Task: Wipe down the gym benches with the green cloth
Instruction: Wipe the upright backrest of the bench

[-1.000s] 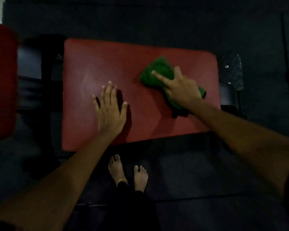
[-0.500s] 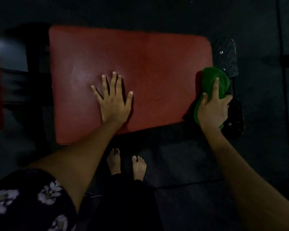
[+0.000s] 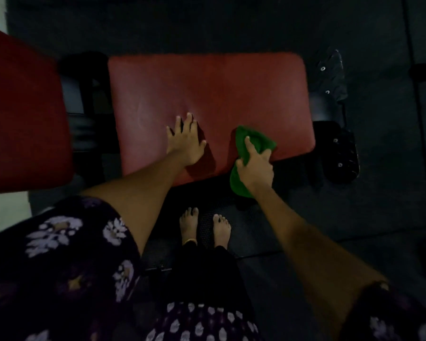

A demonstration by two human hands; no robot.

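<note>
A red padded bench seat [image 3: 219,94] lies across the middle of the view. My left hand [image 3: 186,141] rests flat on its near half, fingers spread. My right hand [image 3: 255,166] grips the green cloth [image 3: 256,141] at the seat's near edge, right of centre, index finger stretched over the cloth. Part of the cloth hangs down past the edge under my palm.
A second red pad [image 3: 22,114] rises at the left, joined by a black frame [image 3: 84,112]. A black bracket with bolts [image 3: 335,114] sits at the seat's right end. My bare feet [image 3: 204,225] stand on the dark rubber floor [image 3: 354,217] just before the bench.
My right hand carried the cloth from the seat's upper middle to its right end, then back left along the near edge. My left hand stayed pressed on the seat.
</note>
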